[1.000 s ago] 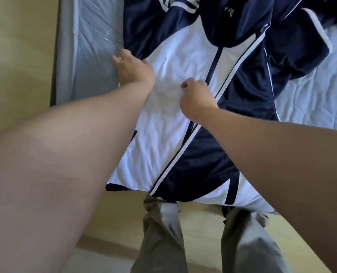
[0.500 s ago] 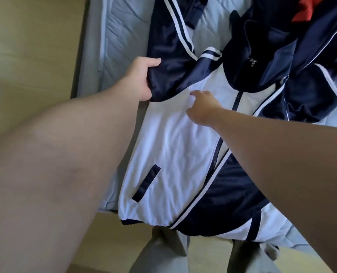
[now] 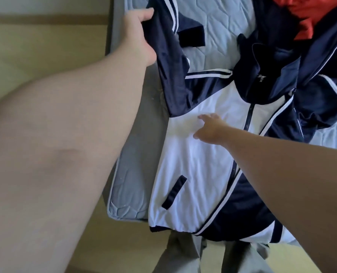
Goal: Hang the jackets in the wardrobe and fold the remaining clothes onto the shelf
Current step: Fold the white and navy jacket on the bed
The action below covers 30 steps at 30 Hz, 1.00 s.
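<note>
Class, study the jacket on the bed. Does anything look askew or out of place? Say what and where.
The jacket lies crooked: its hem hangs off the mattress edge, and its sleeve is crumpled where the left hand grips it. A red garment lies heaped at top right.

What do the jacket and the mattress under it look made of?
Jacket: probably smooth synthetic tracksuit knit; slight sheen on its navy parts, soft creases in the white. Mattress: quilted fabric cover, matte, with a stitched pattern; filling hidden.

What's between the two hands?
In the head view, the jacket's navy sleeve runs from the left hand down toward the right hand on the white panel.
</note>
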{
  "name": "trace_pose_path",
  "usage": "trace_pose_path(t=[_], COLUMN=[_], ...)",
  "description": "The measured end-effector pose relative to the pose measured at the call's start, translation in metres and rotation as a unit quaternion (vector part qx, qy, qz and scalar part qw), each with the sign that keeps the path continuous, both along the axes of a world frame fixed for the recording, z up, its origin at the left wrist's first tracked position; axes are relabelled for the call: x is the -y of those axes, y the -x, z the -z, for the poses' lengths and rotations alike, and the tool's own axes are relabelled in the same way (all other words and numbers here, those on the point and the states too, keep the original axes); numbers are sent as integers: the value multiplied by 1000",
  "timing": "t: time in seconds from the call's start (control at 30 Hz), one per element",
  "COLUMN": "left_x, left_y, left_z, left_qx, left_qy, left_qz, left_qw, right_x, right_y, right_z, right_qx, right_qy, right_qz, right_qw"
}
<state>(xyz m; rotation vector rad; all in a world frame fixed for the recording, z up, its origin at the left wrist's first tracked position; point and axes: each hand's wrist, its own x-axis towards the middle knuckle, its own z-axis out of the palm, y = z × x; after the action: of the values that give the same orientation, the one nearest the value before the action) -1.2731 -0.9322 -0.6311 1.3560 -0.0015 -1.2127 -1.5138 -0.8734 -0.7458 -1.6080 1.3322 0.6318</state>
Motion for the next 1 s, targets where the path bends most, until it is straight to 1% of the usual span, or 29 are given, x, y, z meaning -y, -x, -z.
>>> trace_pose_path(t=[0.1, 0.17, 0.2, 0.23, 0.3, 0.33, 0.37, 0.4, 0.43, 0.47, 0.5, 0.53, 0.57, 0.6, 0.63, 0.7, 0.73, 0.77, 0.8, 0.83, 0.87, 0.9, 0.93, 0.97, 1.0], left_x=[3, -5, -13, -25, -56, -75, -94, -115, -135, -154, -172, -188, -201, -210, -217, -223, -225, -227, -228, -231, -233, -235, -236, -236, -236], left_y=[-14, -7, 4, 20, 59, 79, 98, 115, 132, 146, 157, 167, 176, 183, 188, 196, 198, 199, 199, 199, 199, 201, 204, 208, 211], left_z=[-15, -16, -14, -12, -1, 7, 15, 25, 33, 41, 49, 55, 61, 66, 72, 87, 93, 98, 102, 105, 107, 108, 107, 105, 105], left_qx=[24, 15, 6, -12, -53, -43, 1, 71, 135, 177, 189, 177, 167, 170, 181, 197, 203, 224, 264, 310, 345, 363, 360, 341, 310], left_qy=[25, 37, 36, 23, -1, -19, -45, -81, -116, -146, -175, -206, -242, -279, -310, -353, -364, -371, -385, -411, -450, -491, -527, -550, -559], left_qz=[1, 21, 49, 87, 170, 211, 263, 336, 420, 503, 566, 598, 602, 585, 547, 438, 379, 330, 297, 275, 262, 259, 254, 245, 231], left_qw=[999, 999, 998, 996, 984, 976, 964, 936, 890, 833, 783, 754, 742, 742, 756, 803, 826, 839, 833, 812, 781, 748, 727, 722, 734], right_x=[-6, -8, -9, -10, -9, -9, -10, -12, -17, -22, -27, -34, -40, -47, -54, -70, -78, -85, -93, -100, -106, -111, -116, -120, -126], right_y=[-1, 0, 2, 5, 17, 27, 38, 50, 63, 74, 86, 96, 104, 111, 116, 121, 122, 124, 125, 128, 132, 137, 145, 152, 160], right_z=[-2, -6, -11, -17, -27, -32, -37, -41, -45, -45, -43, -40, -37, -35, -34, -36, -36, -38, -38, -40, -41, -43, -43, -46, -49], right_qx=[27, 69, 89, 100, 94, 90, 92, 99, 109, 122, 129, 130, 126, 125, 127, 125, 107, 85, 66, 48, 34, 19, 2, -19, -45], right_qy=[-6, 3, 10, 28, 53, 37, 3, -39, -80, -111, -131, -144, -153, -162, -178, -215, -214, -202, -186, -174, -170, -169, -172, -176, -186], right_qz=[40, 117, 170, 222, 324, 390, 456, 513, 559, 593, 617, 630, 633, 628, 617, 584, 552, 510, 468, 434, 413, 397, 381, 354, 319], right_qw=[999, 991, 981, 969, 940, 916, 885, 852, 818, 788, 765, 752, 748, 751, 756, 773, 798, 832, 861, 883, 894, 902, 909, 918, 928])
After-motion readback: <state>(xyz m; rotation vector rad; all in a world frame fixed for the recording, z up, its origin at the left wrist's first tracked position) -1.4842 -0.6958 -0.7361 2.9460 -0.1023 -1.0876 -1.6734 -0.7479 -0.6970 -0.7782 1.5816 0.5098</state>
